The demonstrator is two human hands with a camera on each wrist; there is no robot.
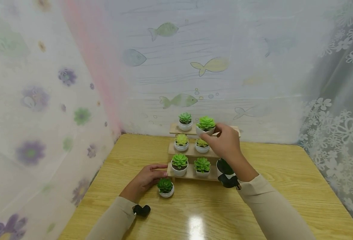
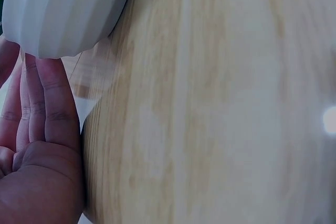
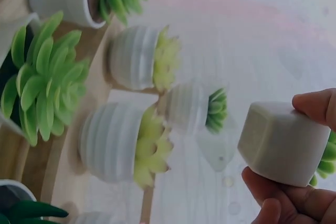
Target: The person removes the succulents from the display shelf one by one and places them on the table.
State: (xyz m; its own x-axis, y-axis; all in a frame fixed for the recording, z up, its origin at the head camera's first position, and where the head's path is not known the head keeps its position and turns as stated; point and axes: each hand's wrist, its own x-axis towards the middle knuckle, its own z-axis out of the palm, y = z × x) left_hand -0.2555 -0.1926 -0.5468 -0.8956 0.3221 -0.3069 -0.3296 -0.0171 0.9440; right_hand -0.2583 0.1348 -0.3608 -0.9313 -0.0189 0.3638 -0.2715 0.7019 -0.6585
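Observation:
My right hand (image 1: 226, 141) pinches a small square white pot with a bright green succulent (image 1: 206, 123), held up at the top tier of a wooden three-tier stand (image 1: 210, 173). The right wrist view shows the thumb and fingers on opposite sides of this square pot (image 3: 283, 145). My left hand (image 1: 147, 177) has its fingertips at the left end of the bottom tier. In the left wrist view its fingers (image 2: 60, 103) extend straight past a ribbed white pot (image 2: 68, 11). That pot, with a dark green succulent (image 1: 165, 186), stands on the table in front of the stand.
A potted succulent (image 1: 185, 121) sits on the top tier. Two yellowish ones, one of them a ribbed pot (image 1: 181, 142), fill the middle tier. Below are a round pot (image 1: 179, 165), a square pot (image 1: 202, 166) and a dark green plant (image 1: 225, 166). Patterned curtains surround the wooden table (image 1: 269, 200).

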